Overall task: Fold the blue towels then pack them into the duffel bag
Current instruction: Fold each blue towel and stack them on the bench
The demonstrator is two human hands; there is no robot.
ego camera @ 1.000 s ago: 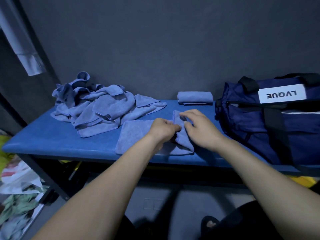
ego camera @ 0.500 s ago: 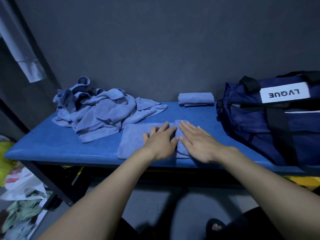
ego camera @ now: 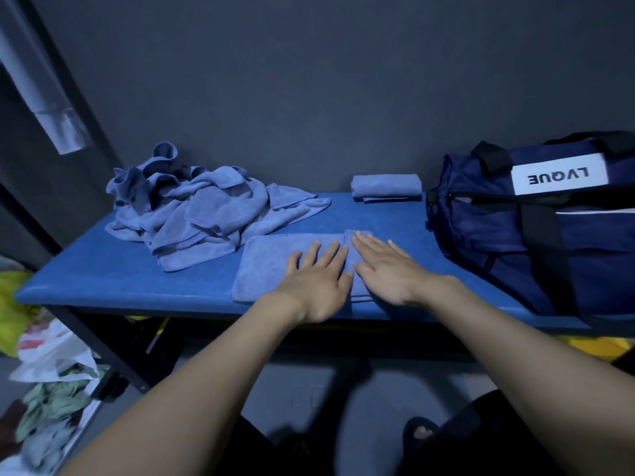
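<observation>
A blue towel point(ego camera: 266, 261) lies flat near the front edge of the blue bench point(ego camera: 103, 273), its right end folded over. My left hand point(ego camera: 318, 281) and my right hand point(ego camera: 386, 269) rest palm-down on it side by side, fingers spread, gripping nothing. A heap of unfolded blue towels point(ego camera: 192, 211) sits at the back left. One folded towel point(ego camera: 386, 187) lies against the wall at the back. The navy duffel bag point(ego camera: 536, 235) with a white LVQUE label stands at the right end, its zip opening facing up.
A dark wall runs close behind the bench. Bags and crumpled cloth point(ego camera: 51, 389) lie on the floor at the left under the bench's dark frame. Something yellow point(ego camera: 10, 304) shows at the far left. A foot in a sandal point(ego camera: 424, 434) stands below.
A second ago both hands pinched the towel's right end in a fold. They have since let go and now lie flat, pressing the folded part down.
</observation>
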